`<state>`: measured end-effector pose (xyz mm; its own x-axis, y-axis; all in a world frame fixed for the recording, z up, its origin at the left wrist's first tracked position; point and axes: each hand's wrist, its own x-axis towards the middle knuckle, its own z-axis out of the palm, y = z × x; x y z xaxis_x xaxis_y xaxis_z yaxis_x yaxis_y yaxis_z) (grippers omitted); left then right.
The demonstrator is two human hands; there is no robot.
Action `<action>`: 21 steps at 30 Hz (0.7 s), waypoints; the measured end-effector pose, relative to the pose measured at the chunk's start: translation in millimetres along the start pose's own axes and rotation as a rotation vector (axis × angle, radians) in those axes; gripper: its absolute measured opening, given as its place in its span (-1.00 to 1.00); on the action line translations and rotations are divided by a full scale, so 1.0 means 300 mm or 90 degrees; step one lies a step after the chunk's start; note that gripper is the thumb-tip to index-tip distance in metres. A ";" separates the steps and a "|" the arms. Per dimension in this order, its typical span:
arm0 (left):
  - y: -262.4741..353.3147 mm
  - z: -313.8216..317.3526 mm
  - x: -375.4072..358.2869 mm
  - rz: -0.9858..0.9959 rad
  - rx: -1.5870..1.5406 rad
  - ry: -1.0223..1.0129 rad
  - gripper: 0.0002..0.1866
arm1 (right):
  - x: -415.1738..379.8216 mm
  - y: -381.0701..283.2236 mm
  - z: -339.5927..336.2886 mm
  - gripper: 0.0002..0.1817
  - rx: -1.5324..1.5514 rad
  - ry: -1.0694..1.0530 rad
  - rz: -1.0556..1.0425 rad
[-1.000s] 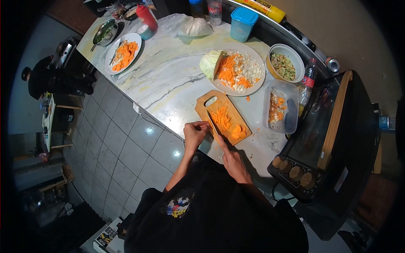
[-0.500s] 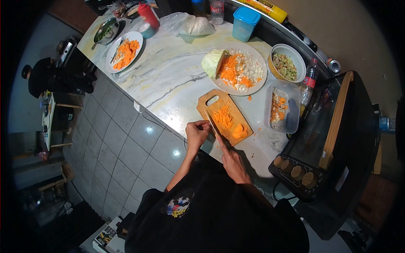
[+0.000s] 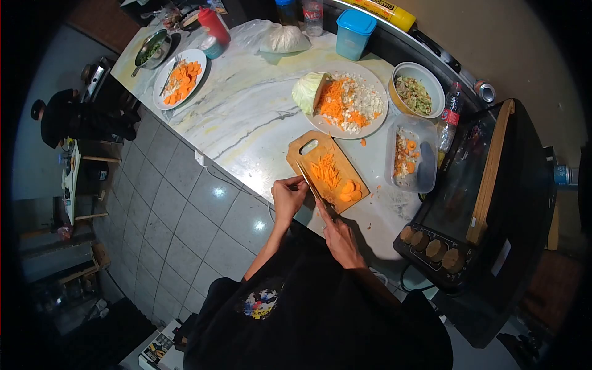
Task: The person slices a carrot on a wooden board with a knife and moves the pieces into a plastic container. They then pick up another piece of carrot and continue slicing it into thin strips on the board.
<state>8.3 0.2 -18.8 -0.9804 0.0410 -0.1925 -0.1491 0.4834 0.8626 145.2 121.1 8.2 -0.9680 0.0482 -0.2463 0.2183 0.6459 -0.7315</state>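
Note:
My right hand point(image 3: 342, 239) is wrapped round the handle of a kitchen knife point(image 3: 309, 179), its blade pointing away from me along the left edge of the wooden cutting board point(image 3: 297, 150). Beside the blade, my left hand point(image 3: 290, 196) is closed with its fingertips pinched together close to the metal. Whatever those fingers hold, if anything, is too small to make out. On the board lie a heap of carrot strips point(image 3: 326, 171) and several carrot slices point(image 3: 351, 191). A few orange scraps are scattered on the counter at the board's right.
Past the board stands a plate point(image 3: 381, 118) with chopped vegetables and a cabbage piece point(image 3: 306, 94). To its right are a bowl point(image 3: 396, 105), a plastic container point(image 3: 431, 179) and a toaster oven point(image 3: 459, 185). Another plate point(image 3: 160, 92) holds carrot slices. A person point(image 3: 68, 117) stands far left.
Both hands and the knife stay nearly in place by the board's left edge. The whole view has shifted very slightly; nothing is visibly picked up or let go.

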 end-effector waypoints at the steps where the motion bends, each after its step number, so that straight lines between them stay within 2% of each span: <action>1: 0.004 -0.001 -0.001 0.000 0.000 0.000 -0.79 | 0.000 -0.003 -0.003 -0.12 0.000 0.000 0.000; 13: 0.001 0.000 -0.007 -0.030 -0.007 -0.010 -0.76 | 0.011 0.018 0.047 -0.04 -0.096 -0.046 0.016; 16: -0.004 -0.003 -0.004 0.004 0.006 -0.004 -0.77 | 0.029 0.012 0.029 -0.03 -0.047 0.014 -0.052; 18: 0.005 -0.002 -0.007 0.017 -0.017 -0.008 -0.78 | 0.037 0.009 0.000 -0.04 0.006 -0.075 0.008; 21: 0.011 -0.010 -0.002 0.016 0.000 -0.031 -0.79 | 0.043 0.023 -0.014 -0.07 0.031 -0.063 -0.021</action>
<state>8.0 -0.7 -14.5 -0.9765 0.0953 -0.1932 -0.1246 0.4818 0.8674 133.6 129.3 2.8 -0.9583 -0.0495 -0.2814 0.1947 0.6077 -0.7699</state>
